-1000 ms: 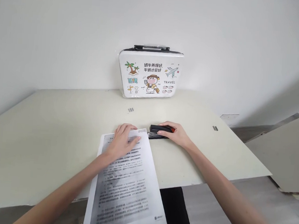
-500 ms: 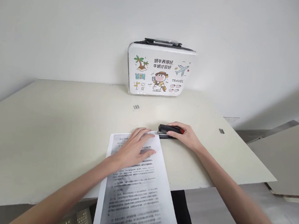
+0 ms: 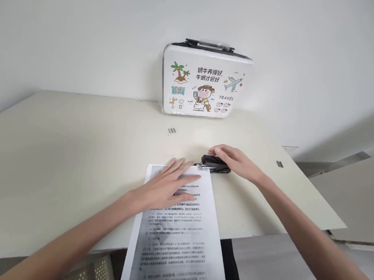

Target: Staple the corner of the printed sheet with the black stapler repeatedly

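Note:
Printed sheets of paper [image 3: 175, 238] lie over the table's front edge, their lower part hanging past it. My left hand [image 3: 170, 188] rests flat on the upper part of the paper, fingers spread. At the paper's top right corner is a black stapler [image 3: 216, 163], its front end close against the printed barcode. I cannot tell whether the corner is between its jaws. My right hand [image 3: 235, 161] is on the stapler's rear and top, with bent fingers along its far side.
A white case [image 3: 207, 83] with cartoon prints and a black handle stands against the wall. Small strips of staples [image 3: 172, 130] lie on the table [image 3: 76, 148], with another staple strip [image 3: 279, 164] at the right. A perforated seat [image 3: 95, 273] shows below the front edge.
The paper and my left hand have shifted right, so the top right corner overlaps the stapler's front more. My right hand has risen from around the stapler's sides to its top.

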`<state>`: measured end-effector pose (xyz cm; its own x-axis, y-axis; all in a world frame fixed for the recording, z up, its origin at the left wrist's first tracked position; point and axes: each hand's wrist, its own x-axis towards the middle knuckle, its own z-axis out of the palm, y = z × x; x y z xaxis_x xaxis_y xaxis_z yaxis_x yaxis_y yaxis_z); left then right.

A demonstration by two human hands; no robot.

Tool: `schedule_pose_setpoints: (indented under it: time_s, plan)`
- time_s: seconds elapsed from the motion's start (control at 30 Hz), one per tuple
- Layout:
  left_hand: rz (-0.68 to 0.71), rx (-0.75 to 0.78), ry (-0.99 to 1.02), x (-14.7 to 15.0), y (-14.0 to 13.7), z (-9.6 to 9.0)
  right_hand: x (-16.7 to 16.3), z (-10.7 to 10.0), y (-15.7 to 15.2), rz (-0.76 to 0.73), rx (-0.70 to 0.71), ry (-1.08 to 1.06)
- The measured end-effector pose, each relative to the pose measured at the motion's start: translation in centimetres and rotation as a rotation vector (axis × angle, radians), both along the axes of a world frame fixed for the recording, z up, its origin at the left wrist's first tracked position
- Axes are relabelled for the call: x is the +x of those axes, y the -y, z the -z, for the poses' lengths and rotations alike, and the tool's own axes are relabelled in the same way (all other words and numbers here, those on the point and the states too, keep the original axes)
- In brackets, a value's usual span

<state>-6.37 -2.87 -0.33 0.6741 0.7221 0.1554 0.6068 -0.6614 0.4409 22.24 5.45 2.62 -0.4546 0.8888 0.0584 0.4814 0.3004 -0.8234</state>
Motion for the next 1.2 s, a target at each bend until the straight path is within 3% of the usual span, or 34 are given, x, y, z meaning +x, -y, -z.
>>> schedule_pose_setpoints:
  time_s: [0.1, 0.3, 0.47, 0.87, 1.2]
  plan:
    - [-0.038, 0.019, -0.028, 0.5, 0.2, 0.7, -1.8, -0.4, -0.5, 0.069, 0.041, 0.068]
    - [-0.055, 0.052, -0.058, 1.3, 0.0, 1.4, -4.2, 0.3, -1.4, 0.062, 0.045, 0.169]
    - [-0.056, 0.058, -0.044, 1.3, -0.1, 1.7, -4.8, 0.3, -1.0, 0.065, 0.005, 0.315]
    - [-0.066, 0.097, -0.092, 1.4, 0.0, 1.9, -6.3, -1.3, 0.2, 0.025, 0.061, 0.588]
    - [-0.077, 0.125, -0.065, 1.4, 0.0, 2.2, -6.7, -1.0, 0.1, 0.018, 0.084, 0.622]
